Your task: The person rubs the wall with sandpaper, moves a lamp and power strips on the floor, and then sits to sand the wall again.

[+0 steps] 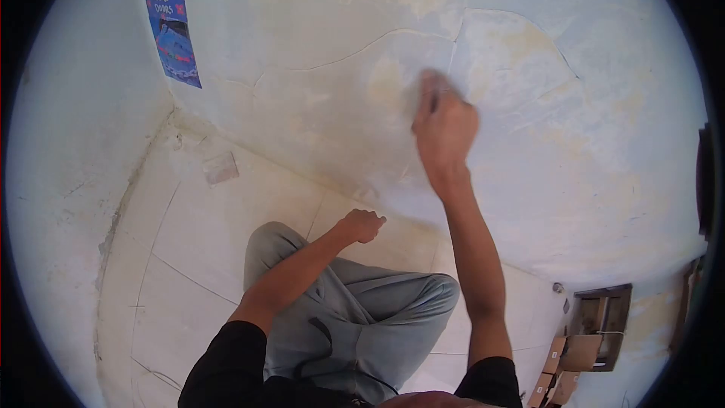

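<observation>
My right hand [447,134] is raised in front of the pale, cracked wall [332,106]. Its fingers are curled closed and smeared by motion at the tips. A dark patch shows between thumb and fingers; I cannot tell what is held there. Lower down, my left hand [362,227] is closed in a loose fist beyond my knee, with nothing showing from it. It overlaps the tiled floor [196,242] near the foot of the wall. My crossed legs in grey trousers [355,302] are below both hands.
A blue poster strip [172,23] with lettering hangs at upper left. On the floor near the corner lies a small clear, flat piece [220,168]. Cardboard boxes [580,352] stand at lower right beside a brown wooden frame [621,310]. Cracks and yellowish patches mark the wall.
</observation>
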Demonstrator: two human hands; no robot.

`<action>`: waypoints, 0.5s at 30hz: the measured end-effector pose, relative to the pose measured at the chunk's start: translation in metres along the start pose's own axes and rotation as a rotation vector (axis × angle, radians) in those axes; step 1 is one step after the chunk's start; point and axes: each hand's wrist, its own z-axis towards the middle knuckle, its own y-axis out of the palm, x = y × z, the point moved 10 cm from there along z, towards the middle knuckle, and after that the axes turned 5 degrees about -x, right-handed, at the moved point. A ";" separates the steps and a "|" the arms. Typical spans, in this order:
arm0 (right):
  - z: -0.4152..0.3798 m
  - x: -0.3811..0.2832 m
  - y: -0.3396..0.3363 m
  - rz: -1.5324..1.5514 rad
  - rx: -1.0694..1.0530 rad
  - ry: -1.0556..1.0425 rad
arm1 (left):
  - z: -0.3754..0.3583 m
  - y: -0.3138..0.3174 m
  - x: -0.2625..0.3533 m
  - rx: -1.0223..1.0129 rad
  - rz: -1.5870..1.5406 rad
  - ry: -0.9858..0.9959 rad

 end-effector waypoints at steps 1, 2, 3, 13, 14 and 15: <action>0.000 0.010 -0.011 0.118 0.088 0.086 | -0.001 0.000 0.000 0.002 -0.006 -0.003; -0.002 0.005 -0.009 0.151 0.120 0.051 | -0.001 -0.001 -0.001 0.011 -0.023 -0.004; -0.006 0.004 -0.002 0.153 0.118 0.052 | -0.002 -0.001 -0.001 0.015 -0.039 -0.002; -0.009 -0.015 0.021 -0.094 -0.046 -0.113 | -0.006 -0.006 0.000 -0.027 -0.013 -0.020; -0.003 -0.004 0.005 -0.034 0.017 -0.023 | -0.005 -0.003 -0.001 -0.089 -0.015 -0.036; -0.001 0.006 -0.007 0.024 0.076 0.067 | -0.004 0.002 0.000 -0.151 -0.022 -0.050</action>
